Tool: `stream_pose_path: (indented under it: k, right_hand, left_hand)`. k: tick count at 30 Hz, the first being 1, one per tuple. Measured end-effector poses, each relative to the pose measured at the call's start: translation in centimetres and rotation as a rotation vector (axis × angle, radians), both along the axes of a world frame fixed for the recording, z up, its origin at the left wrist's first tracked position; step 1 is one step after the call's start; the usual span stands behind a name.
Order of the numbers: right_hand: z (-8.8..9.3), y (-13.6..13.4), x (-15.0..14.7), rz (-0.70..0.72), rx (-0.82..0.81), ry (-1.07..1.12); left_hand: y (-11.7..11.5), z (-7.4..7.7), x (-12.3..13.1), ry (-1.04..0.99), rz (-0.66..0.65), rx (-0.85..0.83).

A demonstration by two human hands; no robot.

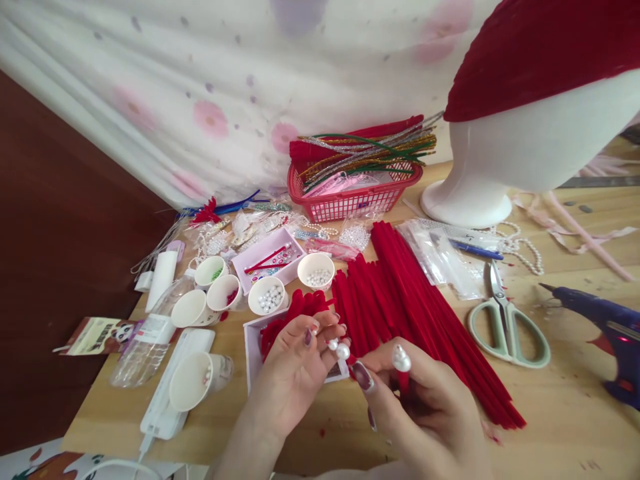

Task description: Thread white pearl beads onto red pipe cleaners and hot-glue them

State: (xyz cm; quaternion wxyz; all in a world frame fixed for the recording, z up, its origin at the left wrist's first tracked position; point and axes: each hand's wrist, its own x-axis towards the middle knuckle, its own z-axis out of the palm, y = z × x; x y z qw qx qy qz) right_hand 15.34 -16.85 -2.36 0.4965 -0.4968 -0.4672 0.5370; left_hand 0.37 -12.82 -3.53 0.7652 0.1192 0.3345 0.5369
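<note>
Left hand [295, 365]: lower middle of frame, palm up, fingers curled in, tips pinched on the pearl beads.
Pearl beads [341, 349]: two small white ones, touching, at the left fingertips, just above the gap between both hands.
Right hand [417, 407]: lower middle, right of the beads, fingers closed round a red stem, thumb stretched toward the beads.
Red stem [403, 383]: short fuzzy length showing between the right fingers; ends hidden.
Teardrop pearl [401, 359]: against the right forefinger; held or worn, cannot tell.
Grip: probably best kept light, at the very fingertips, with any bead hole turned toward the stem; hole too small to see here.
Support: likely steadier with both wrists lowered onto the table [550, 413], low enough to catch any dropped bead.
Paper cup [249, 297]: middle left, white beads inside, apart from the hands.
Red stem pile [425, 313]: middle of frame, just behind the right hand; judged a snag risk, better kept off.
Scissors [507, 327]: right of the pile, lying flat, untouched.
Glue gun [607, 333]: far right edge, nozzle toward the scissors, well apart from both hands.
</note>
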Motion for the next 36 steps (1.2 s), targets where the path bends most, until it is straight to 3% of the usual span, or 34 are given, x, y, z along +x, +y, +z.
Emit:
stream_pose_path:
  k: [19,36]
  right_hand:
    - [-0.2,0.6,0.3,0.115,0.055,-0.120]
    - [-0.1,0.3,0.7,0.065,0.146,-0.189]
  left_hand:
    - [-0.3,0.0,-0.1,0.035,-0.040,0.075]
    - [-0.1,1.4,-1.9,0.478,-0.036,0.306]
